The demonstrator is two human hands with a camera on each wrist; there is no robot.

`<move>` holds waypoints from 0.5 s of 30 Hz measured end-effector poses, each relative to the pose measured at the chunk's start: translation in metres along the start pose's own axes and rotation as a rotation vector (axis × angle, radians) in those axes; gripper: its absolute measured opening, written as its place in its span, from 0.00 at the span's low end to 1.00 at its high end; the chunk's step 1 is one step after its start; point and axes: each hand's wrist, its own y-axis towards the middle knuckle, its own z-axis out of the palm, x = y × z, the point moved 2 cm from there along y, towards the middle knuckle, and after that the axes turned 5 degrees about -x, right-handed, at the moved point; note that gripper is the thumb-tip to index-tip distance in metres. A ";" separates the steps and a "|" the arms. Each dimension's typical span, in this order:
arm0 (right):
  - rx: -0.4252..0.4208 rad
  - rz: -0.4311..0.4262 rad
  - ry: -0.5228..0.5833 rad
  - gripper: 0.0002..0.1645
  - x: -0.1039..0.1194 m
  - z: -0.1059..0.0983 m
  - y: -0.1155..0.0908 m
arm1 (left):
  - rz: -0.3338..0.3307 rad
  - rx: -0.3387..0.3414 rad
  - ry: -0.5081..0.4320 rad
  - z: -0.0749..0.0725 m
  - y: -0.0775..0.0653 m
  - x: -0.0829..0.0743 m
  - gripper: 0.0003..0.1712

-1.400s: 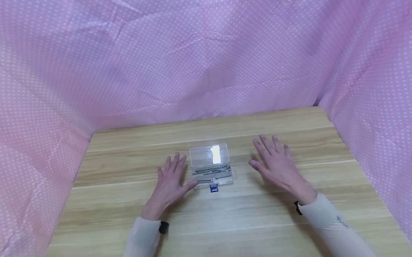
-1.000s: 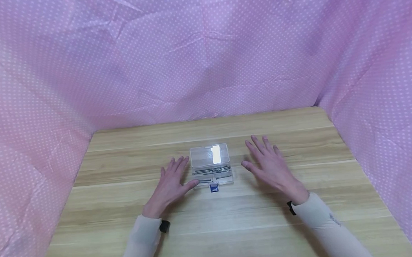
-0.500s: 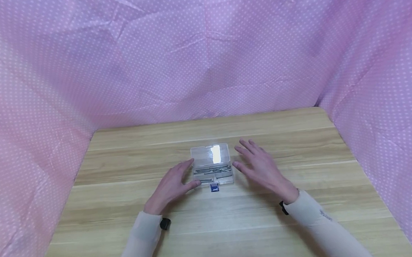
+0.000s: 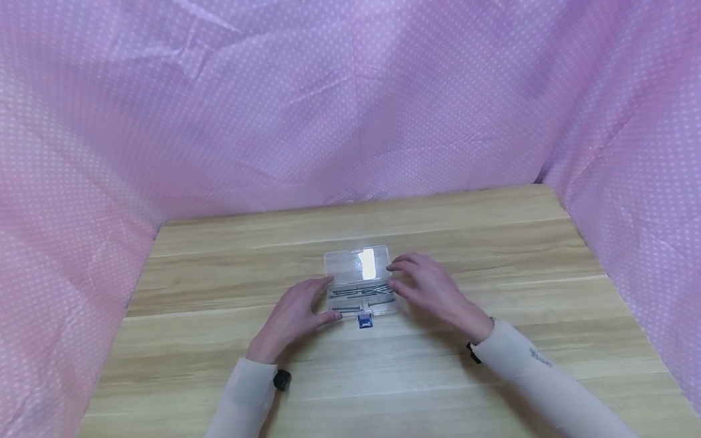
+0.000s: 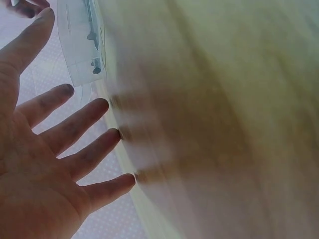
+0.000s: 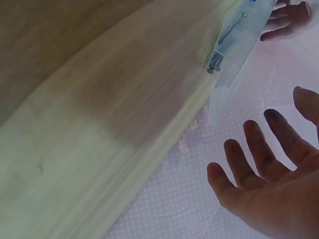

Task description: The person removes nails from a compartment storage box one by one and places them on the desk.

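A small clear plastic box lies on the table with its lid folded back away from me. In it are several long, thin metal fasteners with heads, like screws or bolts. A blue latch sticks out at the front. My left hand is at the box's left side, thumb near the front corner and fingers by the lid hinge. On the right side, my right hand has its fingertips at the box edge. Both wrist views show relaxed, spread fingers holding nothing; contact with the box cannot be told.
The wooden table has its far edge well behind the box. Pink dotted cloth hangs behind the table and along both sides.
My right hand has moved left from well beside the box up to its right edge. My left hand has shifted slightly right, its fingers drawing closer to the box. The box stays put.
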 end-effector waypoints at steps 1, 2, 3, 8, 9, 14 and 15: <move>0.007 0.002 0.004 0.20 0.001 0.001 0.001 | -0.001 0.002 0.002 0.000 0.000 0.000 0.49; 0.015 0.004 0.006 0.19 0.002 0.002 0.002 | -0.001 0.003 0.004 0.000 0.001 0.000 0.49; 0.021 0.005 0.004 0.18 0.002 0.003 0.002 | -0.001 0.003 0.005 0.000 0.001 0.000 0.49; 0.039 0.004 -0.002 0.14 0.004 0.007 0.006 | 0.007 0.001 0.015 -0.001 0.003 -0.001 0.49; 0.043 0.004 -0.003 0.13 0.004 0.007 0.007 | 0.008 0.000 0.016 -0.001 0.004 -0.001 0.49; 0.064 -0.006 -0.013 0.11 0.005 0.011 0.011 | 0.008 0.000 0.010 0.000 0.006 -0.002 0.50; 0.066 -0.011 -0.018 0.11 0.005 0.011 0.012 | 0.004 0.003 0.008 -0.001 0.006 -0.002 0.50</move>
